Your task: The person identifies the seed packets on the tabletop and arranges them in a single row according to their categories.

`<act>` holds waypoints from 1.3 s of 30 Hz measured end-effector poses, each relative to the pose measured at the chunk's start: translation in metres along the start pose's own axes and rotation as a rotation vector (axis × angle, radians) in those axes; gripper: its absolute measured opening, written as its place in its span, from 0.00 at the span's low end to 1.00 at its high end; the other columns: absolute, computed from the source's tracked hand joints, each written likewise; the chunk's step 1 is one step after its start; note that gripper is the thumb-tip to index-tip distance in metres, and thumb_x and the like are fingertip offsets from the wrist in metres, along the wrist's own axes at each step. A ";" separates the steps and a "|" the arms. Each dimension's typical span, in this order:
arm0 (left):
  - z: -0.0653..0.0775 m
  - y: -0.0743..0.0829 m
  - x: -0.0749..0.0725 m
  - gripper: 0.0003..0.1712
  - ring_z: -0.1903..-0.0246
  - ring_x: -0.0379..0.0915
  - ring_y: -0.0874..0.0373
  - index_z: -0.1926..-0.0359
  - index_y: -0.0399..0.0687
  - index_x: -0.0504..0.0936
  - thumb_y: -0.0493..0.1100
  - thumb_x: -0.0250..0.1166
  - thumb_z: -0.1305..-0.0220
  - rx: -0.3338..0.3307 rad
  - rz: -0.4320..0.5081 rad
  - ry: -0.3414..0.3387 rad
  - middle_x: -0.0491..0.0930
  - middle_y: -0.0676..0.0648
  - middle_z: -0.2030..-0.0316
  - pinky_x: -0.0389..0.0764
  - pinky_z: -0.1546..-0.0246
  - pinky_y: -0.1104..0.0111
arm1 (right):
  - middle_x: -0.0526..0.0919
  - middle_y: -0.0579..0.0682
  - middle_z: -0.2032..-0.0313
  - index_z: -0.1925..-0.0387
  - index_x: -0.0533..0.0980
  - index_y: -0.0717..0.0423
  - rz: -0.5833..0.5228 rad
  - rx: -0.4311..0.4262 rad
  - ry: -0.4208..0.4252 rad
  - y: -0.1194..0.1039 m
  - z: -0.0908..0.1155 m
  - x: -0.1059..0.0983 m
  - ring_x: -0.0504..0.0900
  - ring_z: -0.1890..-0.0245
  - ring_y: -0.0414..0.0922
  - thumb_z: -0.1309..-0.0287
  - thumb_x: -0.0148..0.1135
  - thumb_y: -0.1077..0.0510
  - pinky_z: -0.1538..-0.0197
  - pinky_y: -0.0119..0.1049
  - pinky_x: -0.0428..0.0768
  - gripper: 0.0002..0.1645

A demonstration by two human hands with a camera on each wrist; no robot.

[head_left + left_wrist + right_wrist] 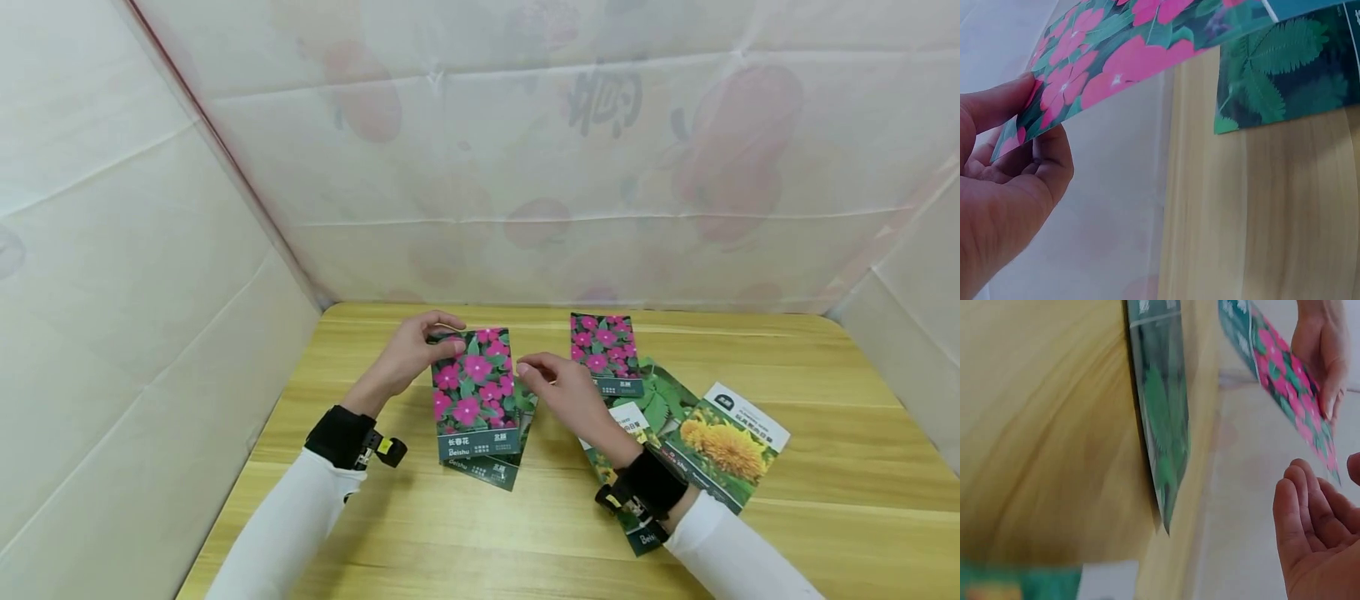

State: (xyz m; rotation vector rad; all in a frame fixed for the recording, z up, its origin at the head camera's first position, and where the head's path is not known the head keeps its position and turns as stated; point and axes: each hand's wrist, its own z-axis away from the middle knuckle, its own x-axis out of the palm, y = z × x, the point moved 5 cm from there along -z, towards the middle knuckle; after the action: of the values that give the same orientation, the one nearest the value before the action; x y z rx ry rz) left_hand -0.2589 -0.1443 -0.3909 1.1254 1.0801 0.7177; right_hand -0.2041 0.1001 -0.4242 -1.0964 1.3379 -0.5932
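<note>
My left hand (411, 354) pinches the top left corner of a seed packet (477, 392) printed with pink flowers, thumb on the front and fingers behind. In the left wrist view this packet (1129, 69) is tilted and raised over the table. Partly hidden beneath it in the head view lies a green-leaf packet (491, 473), whose fern-like leaves (1285, 50) show in the left wrist view. My right hand (566, 396) is just right of the held packet, fingers loosely bent, with nothing in them; the right wrist view shows its palm (1322, 544) facing up.
On the right, several packets overlap on the wooden table (352, 533): another pink-flower packet (606, 350), a green-leaf packet (663, 396) and a yellow-flower packet (731, 442). One more yellow-flower packet (630, 417) lies partly under my right wrist. Pale printed sheets (480, 167) enclose the table's back and sides.
</note>
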 end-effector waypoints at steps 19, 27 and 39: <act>0.007 -0.019 0.011 0.28 0.59 0.81 0.54 0.32 0.39 0.71 0.45 0.67 0.26 -0.071 0.147 0.131 0.84 0.42 0.55 0.82 0.54 0.67 | 0.86 0.54 0.63 0.48 0.82 0.58 -0.231 0.148 0.027 0.002 -0.010 0.012 0.84 0.56 0.60 0.24 0.60 0.54 0.47 0.55 0.83 0.13; 0.018 -0.031 0.003 0.16 0.63 0.81 0.57 0.45 0.33 0.79 0.41 0.64 0.24 -0.061 0.166 0.141 0.85 0.46 0.61 0.84 0.60 0.70 | 0.86 0.56 0.64 0.49 0.82 0.64 -0.212 0.098 0.039 -0.001 -0.010 0.014 0.86 0.60 0.58 0.24 0.59 0.58 0.52 0.50 0.87 0.13; 0.031 -0.045 -0.038 0.20 0.64 0.81 0.64 0.42 0.30 0.79 0.44 0.64 0.23 -0.125 0.069 0.230 0.86 0.49 0.63 0.83 0.58 0.74 | 0.84 0.54 0.44 0.43 0.84 0.49 0.875 -0.409 -0.157 -0.009 0.012 0.045 0.82 0.45 0.55 0.38 0.71 0.37 0.46 0.55 0.83 0.29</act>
State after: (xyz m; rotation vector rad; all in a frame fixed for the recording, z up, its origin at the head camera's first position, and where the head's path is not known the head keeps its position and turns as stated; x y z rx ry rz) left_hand -0.2453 -0.2025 -0.4207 0.9933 1.1752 0.9740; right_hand -0.1819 0.0611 -0.4390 -0.7308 1.6608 0.4165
